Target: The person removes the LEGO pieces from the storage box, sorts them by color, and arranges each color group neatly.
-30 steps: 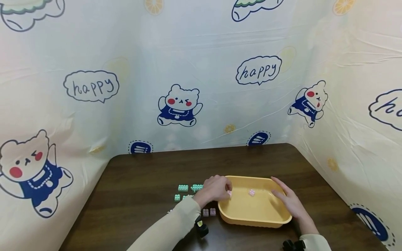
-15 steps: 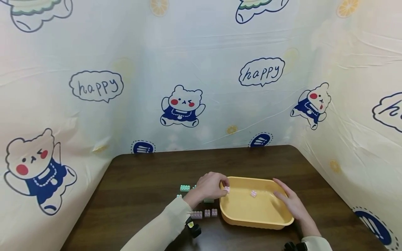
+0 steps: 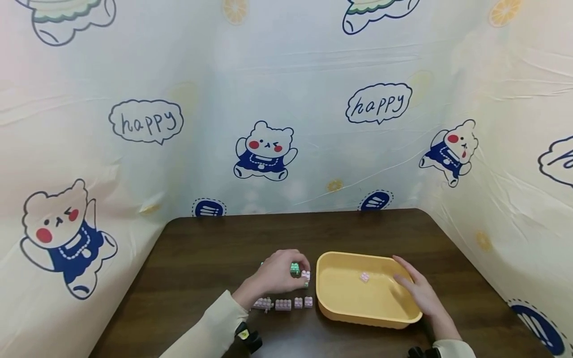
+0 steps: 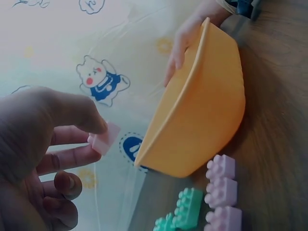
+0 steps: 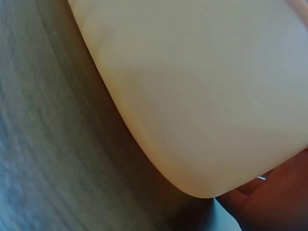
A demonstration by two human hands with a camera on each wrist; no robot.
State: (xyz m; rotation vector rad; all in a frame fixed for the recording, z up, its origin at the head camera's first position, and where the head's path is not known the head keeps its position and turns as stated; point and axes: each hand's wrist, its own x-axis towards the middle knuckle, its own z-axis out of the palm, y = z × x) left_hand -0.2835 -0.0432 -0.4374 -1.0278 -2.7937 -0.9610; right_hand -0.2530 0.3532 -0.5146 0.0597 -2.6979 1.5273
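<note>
My left hand (image 3: 278, 274) pinches a pink toy building block (image 4: 106, 138) between thumb and fingertips, left of the yellow tub (image 3: 353, 319) and apart from it. The left wrist view shows the block raised, its studs facing the fingers. My right hand (image 3: 423, 296) holds the tub's right wall, thumb over the inside and fingers along the outside. One pink block (image 3: 364, 277) lies on the tub floor. Beneath my left hand are green blocks (image 4: 188, 208), partly hidden by it. Nearer me runs a row of pink blocks (image 3: 283, 305).
The dark wooden table (image 3: 215, 248) has rounded far corners. A printed curtain (image 3: 313, 149) with bears and the word "happy" hangs around its back and sides. Several pink blocks (image 4: 222, 191) stand close to the tub's left side.
My left hand has drawn back leftward from the tub's left rim, still pinching the pink block. The right hand stays on the tub. The head view has shifted slightly.
</note>
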